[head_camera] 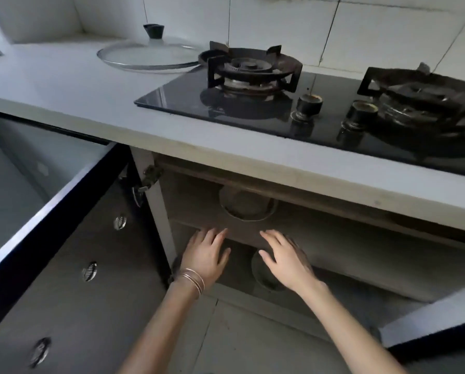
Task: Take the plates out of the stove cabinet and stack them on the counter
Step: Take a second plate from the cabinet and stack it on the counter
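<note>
The cabinet under the stove stands open. On its upper shelf (199, 211) sits a pale round plate (246, 205), half hidden by the counter edge. A second round plate (263, 276) lies on the lower level, partly covered by my right hand (285, 260). Both hands reach into the opening with fingers straight and spread, holding nothing. My left hand (205, 255), with thin bangles on the wrist, hovers at the shelf's front edge, left of the lower plate. The white counter (72, 85) runs above.
A black glass gas hob (253, 109) with two burners and two knobs fills the counter's right part. A glass pot lid (150, 54) lies behind it on the left. Open cabinet doors stand at the left (64, 238) and lower right (431, 325).
</note>
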Demonstrator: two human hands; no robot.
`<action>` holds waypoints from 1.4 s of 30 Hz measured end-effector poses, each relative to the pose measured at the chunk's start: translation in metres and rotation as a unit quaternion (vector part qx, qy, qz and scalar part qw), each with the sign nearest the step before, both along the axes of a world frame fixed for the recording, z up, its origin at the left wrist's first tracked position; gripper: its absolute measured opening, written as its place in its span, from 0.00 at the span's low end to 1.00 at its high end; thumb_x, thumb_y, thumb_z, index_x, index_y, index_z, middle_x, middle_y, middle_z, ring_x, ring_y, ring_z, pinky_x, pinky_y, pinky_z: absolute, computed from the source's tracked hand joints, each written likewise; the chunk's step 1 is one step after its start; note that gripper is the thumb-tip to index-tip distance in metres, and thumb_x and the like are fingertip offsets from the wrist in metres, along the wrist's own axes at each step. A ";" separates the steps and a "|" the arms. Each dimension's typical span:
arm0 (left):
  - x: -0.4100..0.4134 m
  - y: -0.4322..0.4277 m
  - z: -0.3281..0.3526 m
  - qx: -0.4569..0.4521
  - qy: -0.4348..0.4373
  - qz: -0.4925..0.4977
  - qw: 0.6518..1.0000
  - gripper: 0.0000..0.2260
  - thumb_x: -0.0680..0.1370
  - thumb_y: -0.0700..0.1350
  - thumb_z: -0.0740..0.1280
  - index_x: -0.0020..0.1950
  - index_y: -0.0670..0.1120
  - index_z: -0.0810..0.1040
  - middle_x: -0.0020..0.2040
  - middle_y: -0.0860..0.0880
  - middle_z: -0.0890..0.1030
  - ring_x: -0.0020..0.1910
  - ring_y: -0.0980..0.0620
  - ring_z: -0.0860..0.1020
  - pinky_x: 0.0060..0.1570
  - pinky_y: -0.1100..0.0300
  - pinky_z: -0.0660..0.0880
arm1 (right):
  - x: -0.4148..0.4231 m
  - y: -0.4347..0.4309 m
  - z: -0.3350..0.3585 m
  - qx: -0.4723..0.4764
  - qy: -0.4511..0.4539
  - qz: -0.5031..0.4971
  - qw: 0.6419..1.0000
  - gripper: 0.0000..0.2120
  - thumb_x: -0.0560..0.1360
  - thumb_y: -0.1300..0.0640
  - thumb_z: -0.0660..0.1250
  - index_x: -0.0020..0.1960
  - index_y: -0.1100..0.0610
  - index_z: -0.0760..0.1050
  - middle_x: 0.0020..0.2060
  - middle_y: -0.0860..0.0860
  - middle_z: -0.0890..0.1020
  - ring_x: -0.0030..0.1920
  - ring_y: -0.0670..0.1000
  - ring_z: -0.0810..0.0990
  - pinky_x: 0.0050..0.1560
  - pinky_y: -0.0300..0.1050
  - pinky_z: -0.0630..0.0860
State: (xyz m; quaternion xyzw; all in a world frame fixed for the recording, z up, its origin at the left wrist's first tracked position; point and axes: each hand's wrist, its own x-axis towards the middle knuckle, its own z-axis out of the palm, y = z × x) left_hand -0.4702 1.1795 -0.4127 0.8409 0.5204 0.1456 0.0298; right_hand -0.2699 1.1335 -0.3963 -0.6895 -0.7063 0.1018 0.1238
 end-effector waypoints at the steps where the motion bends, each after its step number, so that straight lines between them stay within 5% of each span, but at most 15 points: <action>1: 0.002 0.012 -0.017 0.005 0.013 -0.004 1.000 0.21 0.73 0.55 0.54 0.58 0.46 0.77 0.51 0.46 0.81 0.51 0.42 0.79 0.48 0.50 0.77 | 0.004 0.010 -0.017 0.007 0.001 -0.001 1.000 0.23 0.79 0.48 0.57 0.72 0.51 0.60 0.72 0.49 0.64 0.70 0.50 0.63 0.69 0.47 0.61; 4: 0.006 0.048 -0.060 0.041 0.040 -0.009 0.998 0.21 0.71 0.55 0.55 0.51 0.44 0.80 0.48 0.44 0.82 0.46 0.43 0.81 0.41 0.53 0.79 | 0.018 0.040 -0.063 0.024 0.017 0.002 1.000 0.24 0.79 0.49 0.58 0.73 0.51 0.59 0.73 0.49 0.62 0.71 0.49 0.61 0.70 0.47 0.59; 9: 0.021 0.097 -0.108 0.103 0.038 -0.007 0.994 0.22 0.71 0.55 0.54 0.54 0.46 0.80 0.49 0.46 0.83 0.46 0.45 0.82 0.39 0.56 0.79 | 0.039 0.098 -0.118 0.088 0.024 0.008 0.996 0.23 0.79 0.51 0.59 0.72 0.52 0.60 0.72 0.50 0.63 0.71 0.49 0.61 0.71 0.46 0.58; 14: 0.032 0.120 -0.144 0.078 -0.014 -0.022 0.997 0.23 0.74 0.54 0.53 0.61 0.44 0.75 0.56 0.44 0.79 0.53 0.42 0.78 0.46 0.51 0.77 | 0.046 0.137 -0.147 0.127 -0.014 0.001 0.992 0.21 0.78 0.55 0.60 0.70 0.52 0.64 0.71 0.50 0.65 0.72 0.51 0.59 0.70 0.45 0.55; 22: 0.035 0.125 -0.150 0.076 -0.062 -0.027 0.995 0.24 0.75 0.55 0.52 0.66 0.45 0.71 0.61 0.44 0.76 0.56 0.43 0.76 0.51 0.51 0.76 | 0.051 0.157 -0.156 0.175 0.006 -0.005 0.985 0.13 0.78 0.58 0.60 0.60 0.55 0.77 0.63 0.54 0.76 0.67 0.54 0.67 0.63 0.48 0.67; 28: 0.038 0.124 -0.149 0.073 -0.104 -0.031 0.991 0.29 0.75 0.59 0.45 0.69 0.45 0.66 0.68 0.44 0.69 0.65 0.45 0.69 0.61 0.51 0.69 | 0.061 0.124 -0.162 0.251 0.025 0.054 0.966 0.11 0.69 0.66 0.70 0.50 0.58 0.82 0.48 0.55 0.84 0.53 0.57 0.79 0.56 0.45 0.73; 33: 0.046 0.119 -0.151 -0.003 -0.187 -0.034 0.982 0.30 0.74 0.62 0.47 0.71 0.48 0.62 0.73 0.49 0.61 0.66 0.50 0.67 0.60 0.54 0.70 | 0.078 0.083 -0.164 0.246 0.078 0.071 0.963 0.10 0.73 0.57 0.68 0.54 0.55 0.80 0.52 0.48 0.81 0.60 0.46 0.71 0.62 0.43 0.68; 36: 0.053 0.119 -0.147 -0.043 -0.220 -0.036 0.974 0.24 0.78 0.52 0.57 0.73 0.48 0.59 0.75 0.50 0.57 0.64 0.49 0.70 0.58 0.54 0.72 | 0.083 0.074 -0.156 0.183 0.138 0.036 0.973 0.17 0.72 0.46 0.63 0.58 0.52 0.78 0.61 0.43 0.72 0.68 0.44 0.62 0.69 0.43 0.58; 39: 0.057 0.125 -0.140 -0.092 -0.268 -0.021 0.959 0.27 0.77 0.47 0.63 0.73 0.48 0.58 0.73 0.47 0.60 0.64 0.47 0.70 0.61 0.54 0.69 | 0.085 0.086 -0.146 0.140 0.184 -0.032 0.972 0.21 0.74 0.49 0.64 0.66 0.52 0.70 0.66 0.41 0.62 0.70 0.41 0.56 0.69 0.41 0.55; 42: 0.063 0.132 -0.128 -0.163 -0.359 -0.011 0.919 0.28 0.73 0.41 0.68 0.71 0.46 0.61 0.67 0.45 0.70 0.64 0.47 0.70 0.60 0.57 0.68 | 0.085 0.108 -0.137 0.094 0.248 -0.098 0.959 0.28 0.73 0.53 0.69 0.70 0.54 0.64 0.66 0.48 0.68 0.67 0.47 0.65 0.63 0.41 0.65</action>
